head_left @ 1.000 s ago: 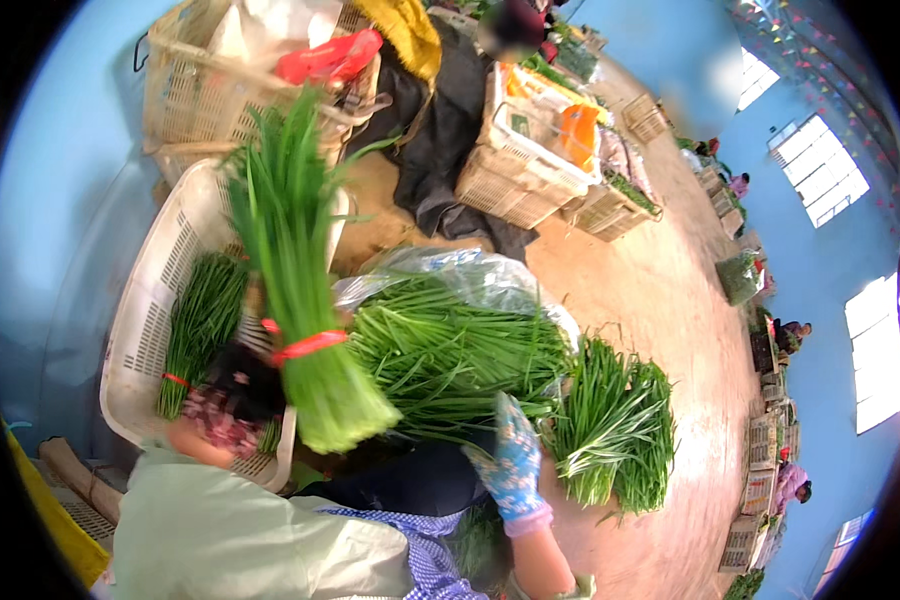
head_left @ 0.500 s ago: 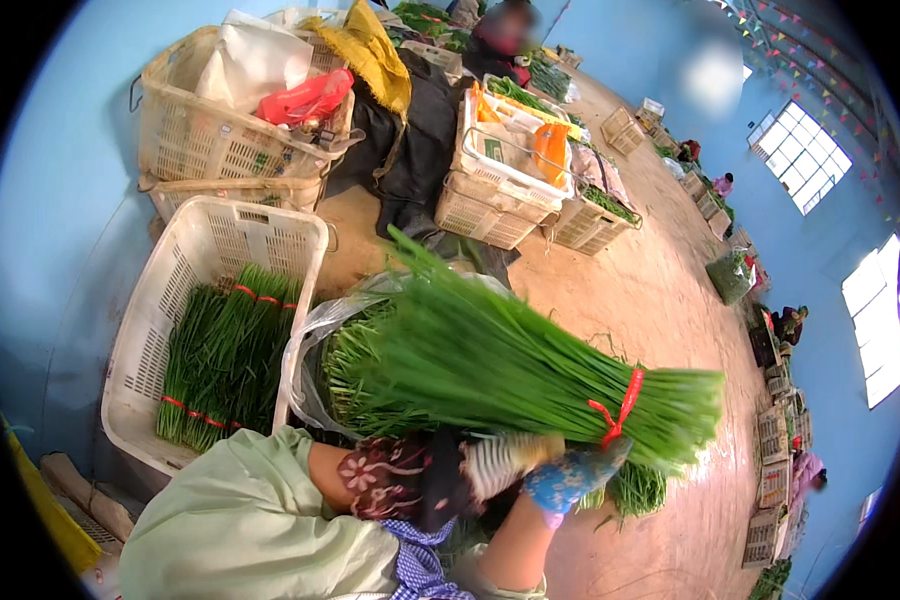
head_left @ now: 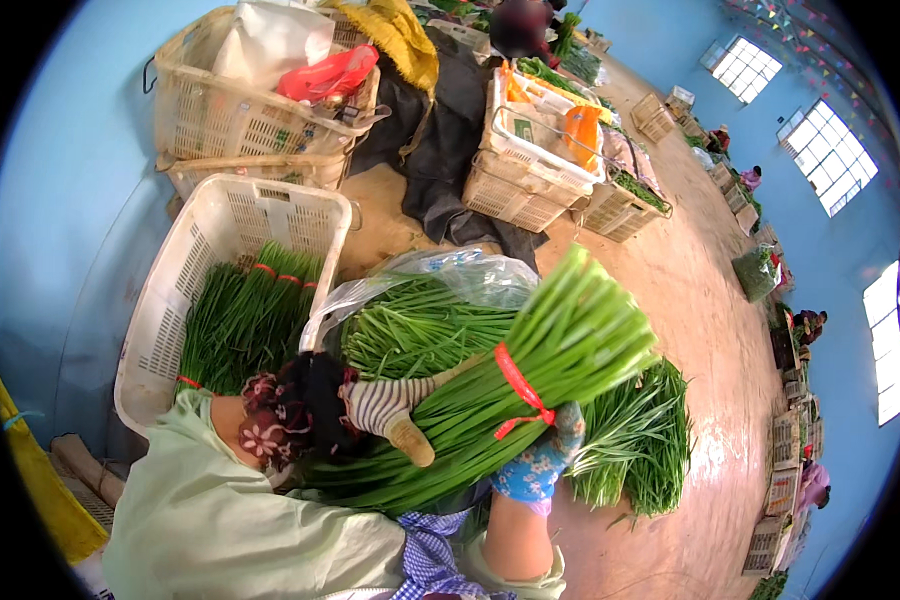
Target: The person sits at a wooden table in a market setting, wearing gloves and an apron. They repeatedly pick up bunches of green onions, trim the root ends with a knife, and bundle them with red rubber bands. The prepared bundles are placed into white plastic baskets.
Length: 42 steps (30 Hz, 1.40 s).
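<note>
A thick bunch of garlic chives [head_left: 485, 415] lies slantwise across my lap, bound by a red tie [head_left: 517, 383], its pale cut ends pointing up and right. My right hand [head_left: 540, 462], in a blue flowered glove, grips it from below beside the tie. Against the leaves rests my left hand [head_left: 395, 405], in a striped glove, thumb and fingers spread. Just beyond is a clear plastic bag [head_left: 470, 270] with loose chives [head_left: 420, 330]. More chives [head_left: 635, 435] lie to the right of the bunch. Some leaf tips are hidden beneath my left arm.
At left, a white crate [head_left: 135, 365] holds several tied bunches [head_left: 250, 320]. Stacked crates [head_left: 240, 120] with bags stand behind it; another stack [head_left: 525, 190] stands farther right beside black cloth [head_left: 445, 150]. Other people sit among crates along the far wall.
The bunch has swung round: its cut ends now point up and right, its leaves toward my lap. My left hand has moved left and spread. The chives at right show more.
</note>
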Available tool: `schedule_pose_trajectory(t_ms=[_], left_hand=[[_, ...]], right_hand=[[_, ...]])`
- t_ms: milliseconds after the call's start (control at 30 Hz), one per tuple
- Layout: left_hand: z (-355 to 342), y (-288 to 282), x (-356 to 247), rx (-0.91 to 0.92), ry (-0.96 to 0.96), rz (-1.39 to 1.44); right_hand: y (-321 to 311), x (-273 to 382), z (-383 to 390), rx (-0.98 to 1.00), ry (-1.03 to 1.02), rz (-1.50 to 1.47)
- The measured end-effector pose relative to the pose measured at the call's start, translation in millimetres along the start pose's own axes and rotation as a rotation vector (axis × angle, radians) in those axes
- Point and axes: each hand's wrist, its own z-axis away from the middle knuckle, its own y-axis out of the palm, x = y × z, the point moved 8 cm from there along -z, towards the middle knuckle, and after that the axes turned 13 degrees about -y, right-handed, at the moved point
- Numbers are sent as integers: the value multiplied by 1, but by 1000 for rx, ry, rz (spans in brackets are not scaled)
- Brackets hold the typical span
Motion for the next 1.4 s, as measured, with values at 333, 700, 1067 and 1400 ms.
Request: schedule_pose_trajectory(t_ms=[333, 700, 1067, 1400], left_hand=[[61, -121, 74, -194, -115, 259], [411, -356, 25, -1358, -367, -235], [402, -504, 46, -1805, -1134, -718], [373, -570, 170, -1909, -1288, -895]], right_hand=[[-20, -106, -20, -88, 321, 474], [-148, -131, 46, 52, 738, 574], [-161, -129, 57, -52, 662, 804], [-156, -155, 62, -84, 739, 976]])
